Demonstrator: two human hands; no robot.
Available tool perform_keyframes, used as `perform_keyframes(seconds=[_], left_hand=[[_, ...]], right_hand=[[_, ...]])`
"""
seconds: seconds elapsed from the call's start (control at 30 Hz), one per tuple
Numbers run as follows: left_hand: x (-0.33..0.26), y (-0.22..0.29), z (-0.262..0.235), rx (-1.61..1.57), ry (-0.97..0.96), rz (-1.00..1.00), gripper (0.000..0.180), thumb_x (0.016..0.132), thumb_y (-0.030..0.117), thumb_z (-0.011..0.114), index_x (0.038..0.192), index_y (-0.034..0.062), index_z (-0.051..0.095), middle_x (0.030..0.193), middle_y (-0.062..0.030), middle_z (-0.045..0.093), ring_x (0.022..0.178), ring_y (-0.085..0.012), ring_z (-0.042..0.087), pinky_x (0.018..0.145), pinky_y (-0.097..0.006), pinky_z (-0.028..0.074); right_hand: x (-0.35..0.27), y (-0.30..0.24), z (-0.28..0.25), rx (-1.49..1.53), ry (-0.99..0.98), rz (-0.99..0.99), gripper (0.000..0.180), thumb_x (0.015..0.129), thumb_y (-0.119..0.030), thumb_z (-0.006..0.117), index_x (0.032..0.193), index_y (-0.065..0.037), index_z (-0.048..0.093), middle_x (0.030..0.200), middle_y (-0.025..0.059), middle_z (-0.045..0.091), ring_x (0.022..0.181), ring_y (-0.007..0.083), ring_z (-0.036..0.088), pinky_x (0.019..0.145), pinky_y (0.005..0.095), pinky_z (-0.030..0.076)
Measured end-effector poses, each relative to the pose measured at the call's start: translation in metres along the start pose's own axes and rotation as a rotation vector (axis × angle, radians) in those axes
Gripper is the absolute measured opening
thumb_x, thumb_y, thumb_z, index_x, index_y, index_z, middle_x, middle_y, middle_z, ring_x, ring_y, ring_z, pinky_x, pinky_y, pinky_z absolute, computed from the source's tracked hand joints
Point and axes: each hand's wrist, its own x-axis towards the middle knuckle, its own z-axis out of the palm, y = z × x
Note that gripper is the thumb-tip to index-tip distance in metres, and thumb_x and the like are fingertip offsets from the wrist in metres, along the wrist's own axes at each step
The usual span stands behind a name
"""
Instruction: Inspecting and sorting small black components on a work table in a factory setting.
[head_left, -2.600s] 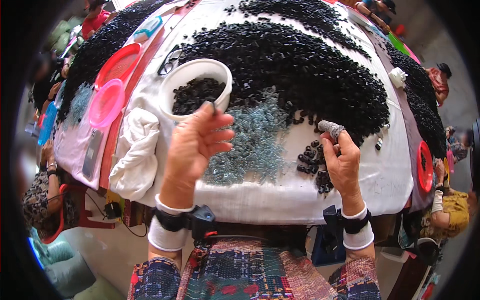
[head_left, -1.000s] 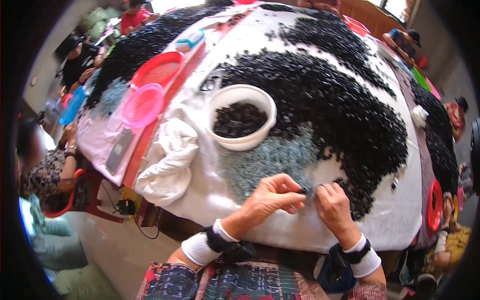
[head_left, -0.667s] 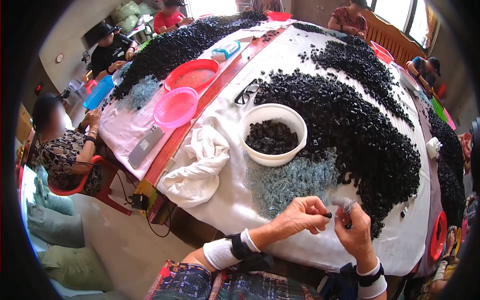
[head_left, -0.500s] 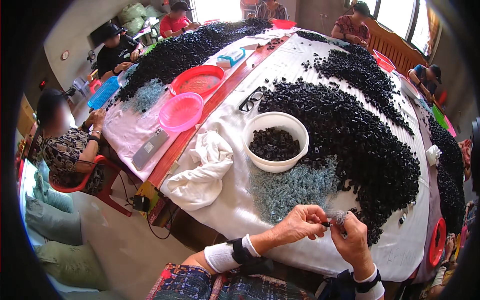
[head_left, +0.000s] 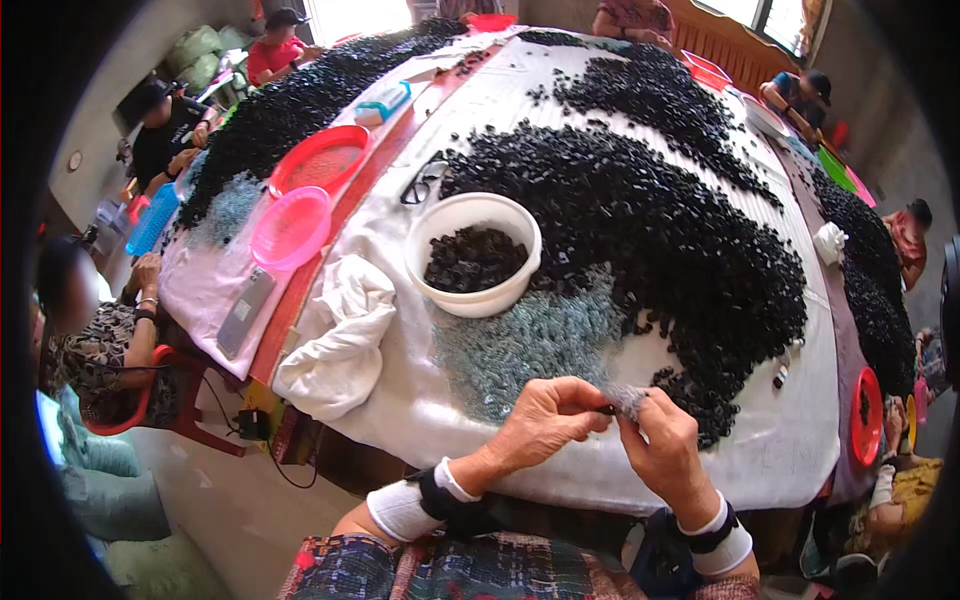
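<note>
Both hands meet above the near edge of the cloth-covered table. My left hand (head_left: 535, 425) pinches a small black plastic piece (head_left: 606, 409) between thumb and fingertips. Against it, my right hand (head_left: 668, 440) is closed with a clump of small clear-grey pieces (head_left: 627, 399) showing at its fingertips; their exact kind is too small to make out. Just beyond the hands spreads a heap of similar clear bluish pieces (head_left: 530, 335). A white bowl (head_left: 470, 304) partly filled with black pieces (head_left: 475, 260) stands behind that heap.
A large mound of black pieces (head_left: 640, 215) covers the table's middle. Left lie a crumpled white cloth (head_left: 335, 345), eyeglasses (head_left: 424, 183), a pink basket (head_left: 290, 228) and a red tray (head_left: 320, 160). A red dish (head_left: 866, 418) sits at right. Several people work around the table.
The view has shifted, so the table's things appear farther left and higher. My hands have drawn closer together, and the black piece now sits right beside the clear clump.
</note>
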Motion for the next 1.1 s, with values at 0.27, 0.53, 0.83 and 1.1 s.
perform_keyframes(seconds=[0.27, 0.53, 0.83, 1.1], left_hand=[[0.002, 0.006, 0.005, -0.136, -0.006, 0.004, 0.016, 0.083, 0.003, 0.068, 0.099, -0.0019, 0.066, 0.09, -0.0095, 0.069, 0.081, -0.0149, 0.067, 0.069, -0.027, 0.055], [0.007, 0.001, 0.001, -0.204, -0.02, -0.034, 0.02, 0.084, 0.009, 0.07, 0.1, -0.0019, 0.064, 0.091, -0.0097, 0.068, 0.084, -0.0166, 0.067, 0.067, -0.026, 0.056], [0.003, 0.001, -0.007, -0.274, 0.005, -0.037, 0.015, 0.085, 0.003, 0.067, 0.099, -0.0001, 0.063, 0.094, -0.0129, 0.068, 0.082, -0.0192, 0.068, 0.066, -0.027, 0.056], [0.002, 0.002, -0.019, -0.358, 0.044, -0.055, 0.016, 0.086, 0.001, 0.064, 0.102, 0.0036, 0.062, 0.095, -0.0155, 0.068, 0.081, -0.0221, 0.069, 0.064, -0.03, 0.056]], right_hand=[[-0.008, 0.005, 0.005, -0.014, 0.177, 0.066, 0.023, 0.079, 0.008, 0.064, 0.101, 0.002, 0.063, 0.088, 0.0135, 0.068, 0.076, 0.0226, 0.068, 0.067, 0.0291, 0.052], [-0.004, 0.013, 0.007, 0.12, 0.263, 0.044, 0.03, 0.078, 0.014, 0.061, 0.106, 0.004, 0.061, 0.089, 0.0141, 0.065, 0.075, 0.022, 0.066, 0.062, 0.0289, 0.052], [0.001, 0.021, 0.002, 0.147, 0.244, 0.074, 0.038, 0.076, 0.011, 0.061, 0.113, 0.0, 0.06, 0.097, 0.0132, 0.066, 0.082, 0.0217, 0.064, 0.066, 0.0287, 0.051], [0.028, 0.074, -0.014, -0.096, -0.011, 0.212, 0.04, 0.084, 0.006, 0.047, 0.123, -0.001, 0.052, 0.112, 0.015, 0.063, 0.098, 0.0249, 0.063, 0.079, 0.0317, 0.05]])
